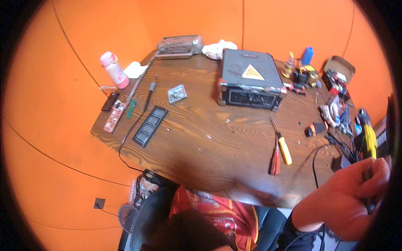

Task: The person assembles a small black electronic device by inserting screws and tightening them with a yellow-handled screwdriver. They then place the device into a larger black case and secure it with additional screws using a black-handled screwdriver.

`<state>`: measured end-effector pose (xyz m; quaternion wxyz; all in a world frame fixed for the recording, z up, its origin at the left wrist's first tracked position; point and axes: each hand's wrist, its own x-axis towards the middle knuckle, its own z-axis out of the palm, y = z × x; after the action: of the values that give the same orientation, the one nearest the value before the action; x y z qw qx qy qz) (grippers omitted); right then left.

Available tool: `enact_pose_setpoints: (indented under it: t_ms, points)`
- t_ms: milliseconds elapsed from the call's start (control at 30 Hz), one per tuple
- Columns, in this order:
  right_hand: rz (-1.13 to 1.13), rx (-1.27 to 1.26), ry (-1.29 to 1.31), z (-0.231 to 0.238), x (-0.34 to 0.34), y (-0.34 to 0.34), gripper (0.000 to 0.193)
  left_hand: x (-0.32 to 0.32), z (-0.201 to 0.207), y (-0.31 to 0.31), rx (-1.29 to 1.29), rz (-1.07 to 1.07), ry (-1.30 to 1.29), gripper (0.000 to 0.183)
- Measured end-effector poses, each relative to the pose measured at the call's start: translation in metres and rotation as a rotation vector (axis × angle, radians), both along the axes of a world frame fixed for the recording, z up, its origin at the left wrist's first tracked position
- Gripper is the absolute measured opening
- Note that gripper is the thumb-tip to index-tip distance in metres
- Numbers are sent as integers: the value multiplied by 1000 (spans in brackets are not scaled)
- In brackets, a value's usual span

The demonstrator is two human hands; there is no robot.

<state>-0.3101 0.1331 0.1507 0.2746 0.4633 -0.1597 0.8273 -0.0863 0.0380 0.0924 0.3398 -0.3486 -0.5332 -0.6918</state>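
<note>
At the lower right my right hand (349,194) is closed, its thumb and fingers pinching a thin black object (368,180) whose kind I cannot make out. Just beyond it stands a yellow and black tool (369,140) at the table's right edge. My left hand does not show. Left of my right hand, a yellow-handled screwdriver (284,150) and a red-handled screwdriver (275,161) lie on the brown wooden table (201,121). Farther back sits a dark grey case (251,75) with metal corners and a triangular sticker.
Left on the table are a soldering iron (149,95), a black slotted panel (150,126), a small tray (177,94) and a pink bottle (114,71). At right lie an orange-black cylinder (316,129), tangled wires (333,113) and an open carton (340,69). Orange walls surround the table.
</note>
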Motion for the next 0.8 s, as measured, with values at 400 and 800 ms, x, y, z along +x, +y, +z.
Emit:
enact_pose_setpoints:
  t_ms: [400,800]
  points:
    - [-105,-110,-43,0,28,11,16,-47,-7,22,-4,-438,-171,34]
    - [413,713,-633,-72,12,-67,21,-53,-35,-13,-227,150,-482,22]
